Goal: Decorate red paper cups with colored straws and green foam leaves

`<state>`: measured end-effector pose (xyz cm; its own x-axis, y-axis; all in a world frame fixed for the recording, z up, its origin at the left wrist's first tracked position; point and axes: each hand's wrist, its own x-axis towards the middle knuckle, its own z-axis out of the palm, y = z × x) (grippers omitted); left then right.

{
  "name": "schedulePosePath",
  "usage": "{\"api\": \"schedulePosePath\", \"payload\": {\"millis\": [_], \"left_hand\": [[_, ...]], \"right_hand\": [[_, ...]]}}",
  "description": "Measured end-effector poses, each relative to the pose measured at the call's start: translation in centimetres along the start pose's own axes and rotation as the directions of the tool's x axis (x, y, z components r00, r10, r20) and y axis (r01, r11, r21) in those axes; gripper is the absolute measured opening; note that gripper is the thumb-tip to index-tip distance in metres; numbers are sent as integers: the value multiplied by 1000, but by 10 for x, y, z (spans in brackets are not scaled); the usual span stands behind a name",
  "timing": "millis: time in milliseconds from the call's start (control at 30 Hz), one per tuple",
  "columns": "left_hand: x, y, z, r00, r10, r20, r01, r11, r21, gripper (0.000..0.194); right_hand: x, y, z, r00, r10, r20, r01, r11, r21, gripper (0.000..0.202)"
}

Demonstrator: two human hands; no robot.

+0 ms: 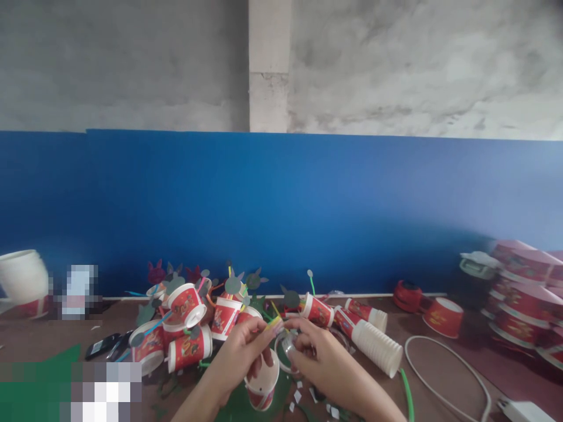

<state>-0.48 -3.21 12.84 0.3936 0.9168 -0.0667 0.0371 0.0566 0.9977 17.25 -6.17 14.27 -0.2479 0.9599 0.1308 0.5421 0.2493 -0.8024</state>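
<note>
My left hand (246, 346) is closed, with its thumb and fingertips pinching a short yellow piece (275, 322) that looks like a straw. Close beside it, my right hand (314, 351) is closed around a small clear, shiny thing (288, 344) whose kind is hard to make out. The fingertips of both hands nearly meet. Below them stands a red and white paper cup (263, 387), mouth up, with a small dark hole in its wall; my left fingers partly cover it. Small white scraps (298, 397) lie to the right of the cup.
Decorated paper cups (189, 349) with coloured straws and grey discs crowd the left. A stack of nested cups (377, 347) lies at right, near a white cable (468, 363) and a red tub (443, 317). Stacked red tubs (528, 310) stand far right. A blue wall panel (281, 211) rises behind.
</note>
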Motion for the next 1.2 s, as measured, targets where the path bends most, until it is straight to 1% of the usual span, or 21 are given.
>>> {"api": "schedulePosePath", "payload": {"millis": [100, 167, 233, 300, 367, 433, 500, 600, 700, 767, 833, 933, 1033, 1100, 1200], "left_hand": [[-2, 4, 3, 999, -7, -44, 5, 999, -41, 44], [-4, 6, 5, 999, -9, -45, 4, 992, -122, 45], [-7, 8, 5, 1000, -14, -5, 13, 977, -212, 44], [-9, 8, 4, 999, -9, 33, 17, 962, -272, 41], [-10, 6, 4, 997, -22, 77, 43, 960, -277, 38], [-10, 3, 4, 989, -52, 138, 87, 962, -259, 37], [-10, 0, 5, 978, -67, 198, 114, 965, -238, 35], [-10, -4, 9, 962, -92, 258, 144, 971, -190, 34], [-12, -3, 14, 953, -148, 266, 183, 977, -110, 38], [-13, -1, 17, 951, -162, 264, 182, 982, -56, 40], [-15, 1, 19, 947, -174, 270, 182, 983, -4, 41], [-16, 4, 19, 938, -207, 280, 201, 978, 49, 41], [-15, 3, 19, 942, -196, 272, 176, 980, 96, 44], [-14, 0, 18, 941, -189, 280, 154, 978, 143, 45], [-11, -10, 18, 940, -159, 303, 105, 977, 186, 46]], "right_hand": [[1, 2, 0, 1000, -8, 8, 8, 999, 46, 32], [3, 6, -1, 1000, 1, 7, -2, 997, 80, 31], [5, 9, -1, 999, 47, 13, -48, 992, 116, 33], [7, 13, -1, 994, 93, 52, -100, 983, 156, 35], [9, 15, -1, 992, 83, 100, -102, 975, 199, 33], [11, 19, 1, 990, 32, 137, -65, 968, 244, 28], [13, 24, 3, 986, -1, 165, -51, 948, 313, 27], [19, 32, 8, 982, 23, 188, -106, 890, 443, 34], [24, 35, 11, 984, 61, 167, -147, 811, 567, 39], [26, 34, 13, 984, 79, 158, -163, 752, 639, 44], [27, 32, 13, 982, 77, 174, -177, 708, 684, 49], [26, 29, 12, 981, 56, 186, -174, 682, 711, 51], [25, 27, 11, 985, 60, 159, -157, 678, 718, 53], [24, 25, 11, 985, 58, 162, -159, 672, 724, 53], [22, 23, 10, 976, 44, 213, -191, 646, 739, 52]]}}
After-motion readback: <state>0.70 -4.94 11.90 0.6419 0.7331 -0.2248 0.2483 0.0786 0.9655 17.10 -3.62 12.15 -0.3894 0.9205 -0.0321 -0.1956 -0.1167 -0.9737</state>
